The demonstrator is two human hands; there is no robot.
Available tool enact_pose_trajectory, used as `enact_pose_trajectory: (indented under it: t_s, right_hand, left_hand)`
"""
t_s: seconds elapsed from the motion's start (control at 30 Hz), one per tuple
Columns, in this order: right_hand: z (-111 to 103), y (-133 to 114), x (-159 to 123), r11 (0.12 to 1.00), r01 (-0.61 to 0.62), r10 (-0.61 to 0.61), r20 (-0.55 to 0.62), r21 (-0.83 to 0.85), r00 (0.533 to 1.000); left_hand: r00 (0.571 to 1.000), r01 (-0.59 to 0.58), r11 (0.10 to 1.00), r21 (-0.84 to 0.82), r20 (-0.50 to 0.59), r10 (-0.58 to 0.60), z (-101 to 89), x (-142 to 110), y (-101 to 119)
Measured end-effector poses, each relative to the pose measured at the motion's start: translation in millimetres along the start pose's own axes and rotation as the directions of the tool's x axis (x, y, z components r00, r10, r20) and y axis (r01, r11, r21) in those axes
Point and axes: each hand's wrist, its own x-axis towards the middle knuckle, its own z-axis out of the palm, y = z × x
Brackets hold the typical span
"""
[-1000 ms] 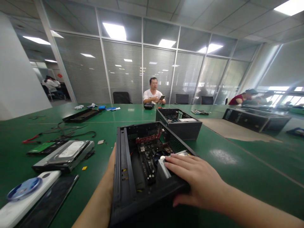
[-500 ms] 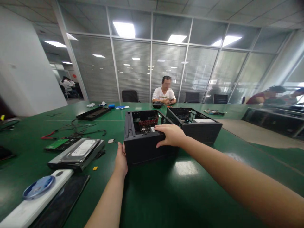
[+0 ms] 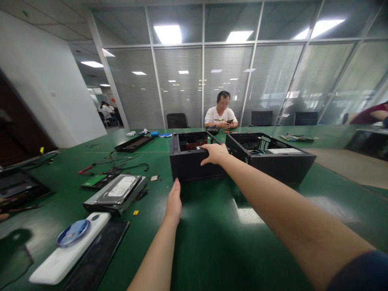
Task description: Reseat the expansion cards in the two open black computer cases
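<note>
An open black computer case (image 3: 188, 167) stands on the green table (image 3: 212, 242), far out in front of me. My right hand (image 3: 214, 154) rests over its near top edge, fingers curled on the rim. My left hand (image 3: 173, 202) is stretched flat, fingers together and pointing at the case's lower left corner, just short of it and holding nothing. A second open black case (image 3: 281, 163) stands right beside the first, on its right.
A hard drive (image 3: 117, 193), a green circuit board (image 3: 95, 180), cables (image 3: 121, 163), a white device with a blue disc (image 3: 71, 244) and a dark panel (image 3: 97, 258) lie at left. A black tray (image 3: 135, 142) lies further back. A person in white sits across the table.
The case has gone from tilted near me to standing far out on the table. My right arm stretched with it. My left hand came off the case's side.
</note>
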Motion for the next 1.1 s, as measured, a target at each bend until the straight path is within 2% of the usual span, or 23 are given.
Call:
enact_pose_trajectory:
  t_s: [0.07, 0.13, 0.2, 0.27, 0.3, 0.37, 0.4, 0.43, 0.5, 0.53, 0.57, 0.67, 0.73, 0.97, 1.1]
  right_hand:
    - [2, -6, 4, 0.999, -0.036, 0.036, 0.006, -0.036, 0.999]
    - [-1, -5, 3, 0.997, 0.020, -0.019, 0.019, -0.072, 1.000]
    - [-10, 10, 0, 0.993, 0.079, -0.076, 0.034, -0.082, 0.996]
    - [-28, 42, -8, 0.997, -0.007, 0.007, 0.006, -0.083, 1.000]
    - [-38, 63, -13, 0.989, -0.117, 0.114, -0.042, -0.087, 0.993]
    - [-57, 114, -27, 0.920, -0.385, 0.370, -0.162, -0.074, 0.915]
    - [-64, 141, -36, 0.888, -0.456, 0.441, -0.174, -0.055, 0.880]
    - [-68, 166, -48, 0.879, -0.475, 0.466, -0.139, -0.043, 0.874]
    - [-67, 207, -78, 0.887, -0.462, 0.462, 0.053, -0.018, 0.885]
    - [-63, 221, -93, 0.891, -0.454, 0.449, 0.132, 0.006, 0.884]
    - [-57, 231, -108, 0.908, -0.418, 0.409, 0.154, 0.028, 0.899]
    - [-41, 237, -137, 0.925, -0.378, 0.379, 0.090, -0.022, 0.921]
    - [-36, 234, -138, 0.923, -0.380, 0.384, 0.082, -0.057, 0.920]
    - [-39, 242, -98, 0.902, -0.424, 0.432, 0.130, -0.086, 0.892]
    - [-34, 245, -83, 0.884, -0.460, 0.464, 0.255, -0.080, 0.848]
  left_hand:
    - [1.000, -0.009, 0.999, 0.036, 0.002, 0.009, 3.0, -4, 8]
    - [1.000, -0.007, 0.996, 0.084, -0.004, 0.008, 5.1, -8, 15]
    - [1.000, 0.018, 0.993, 0.119, -0.019, -0.016, 6.2, -10, 18]
    - [0.999, 0.028, 0.989, 0.145, -0.027, -0.025, 7.1, -10, 18]
    - [1.000, 0.019, 0.987, 0.157, -0.021, -0.016, 7.7, -10, 17]
    - [1.000, -0.014, 0.985, 0.172, 0.004, 0.013, 9.4, -9, 15]
    - [1.000, -0.028, 0.984, 0.175, 0.013, 0.026, 10.3, -9, 14]
    - [0.999, -0.037, 0.984, 0.177, 0.017, 0.035, 11.1, -9, 13]
    - [0.999, -0.050, 0.982, 0.182, 0.026, 0.046, 12.4, -9, 12]
    - [0.998, -0.052, 0.981, 0.186, 0.030, 0.047, 12.8, -9, 12]
    - [0.998, -0.055, 0.980, 0.190, 0.036, 0.049, 13.1, -9, 11]
    - [0.997, -0.066, 0.977, 0.200, 0.061, 0.055, 13.2, -8, 10]
    - [0.996, -0.064, 0.976, 0.209, 0.079, 0.049, 12.9, -8, 9]
    - [0.996, -0.049, 0.972, 0.228, 0.080, 0.031, 11.5, -6, 8]
    - [0.995, -0.051, 0.971, 0.232, 0.094, 0.030, 12.3, -6, 6]
